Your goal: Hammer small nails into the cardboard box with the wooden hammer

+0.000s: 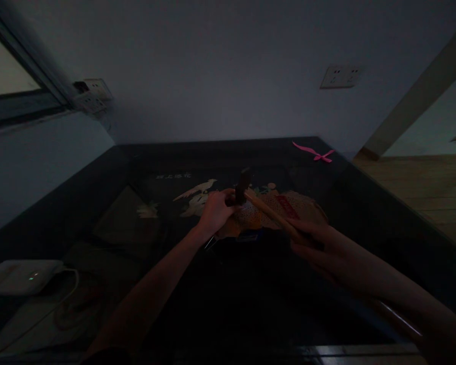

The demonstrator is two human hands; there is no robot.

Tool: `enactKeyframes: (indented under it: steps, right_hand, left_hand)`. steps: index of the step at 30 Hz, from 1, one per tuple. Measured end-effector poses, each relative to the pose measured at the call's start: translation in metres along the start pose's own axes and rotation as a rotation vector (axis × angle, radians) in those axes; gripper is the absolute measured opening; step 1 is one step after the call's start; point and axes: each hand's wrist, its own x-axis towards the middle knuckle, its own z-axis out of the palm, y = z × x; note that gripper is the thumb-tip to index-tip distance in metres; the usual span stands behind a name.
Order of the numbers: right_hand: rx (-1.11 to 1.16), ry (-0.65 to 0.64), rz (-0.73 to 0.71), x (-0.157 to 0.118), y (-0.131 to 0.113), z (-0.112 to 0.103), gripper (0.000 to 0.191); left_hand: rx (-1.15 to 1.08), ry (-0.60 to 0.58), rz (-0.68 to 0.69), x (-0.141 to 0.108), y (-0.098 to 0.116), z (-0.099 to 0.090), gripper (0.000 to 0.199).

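Observation:
My right hand (319, 243) is closed round the wooden handle of a hammer (266, 209). The handle slants up and left, so the dark hammer head sits at the middle of the table. Right beside the head is my left hand (217, 209), its fingers bent together; what they pinch, if anything, is lost in the dark. Under the hammer lies a brown speckled piece that looks like cardboard (307, 203), with a red label (288, 207) on it. A small blue patch (250, 235) shows at its near edge.
The dark glossy table (213, 152) carries a pale bird picture (197, 190). A pink ribbon (321, 156) lies at the far right corner. At the left is a white device (25, 276) with a cable. Wall sockets (341, 76) are behind.

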Motion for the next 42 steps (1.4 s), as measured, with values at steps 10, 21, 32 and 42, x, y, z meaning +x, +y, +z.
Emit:
enactKeyframes:
  steps: [10,21,32,42]
  right_hand:
    - [0.003,0.021,-0.025,0.001,-0.006,0.000,0.036]
    - [0.036,0.048,-0.002,-0.003,0.001,0.002,0.038]
    - [0.028,0.060,0.011,-0.003,0.001,0.004,0.043]
    - [0.068,0.108,0.041,-0.006,0.014,0.007,0.047]
  left_hand:
    - [0.035,0.005,-0.002,0.001,-0.001,0.001,0.022]
    - [0.048,0.006,0.011,0.001,-0.003,0.002,0.023]
    - [0.058,0.025,0.027,-0.001,-0.004,0.003,0.022]
    - [0.061,0.025,0.033,0.000,-0.007,0.003,0.026]
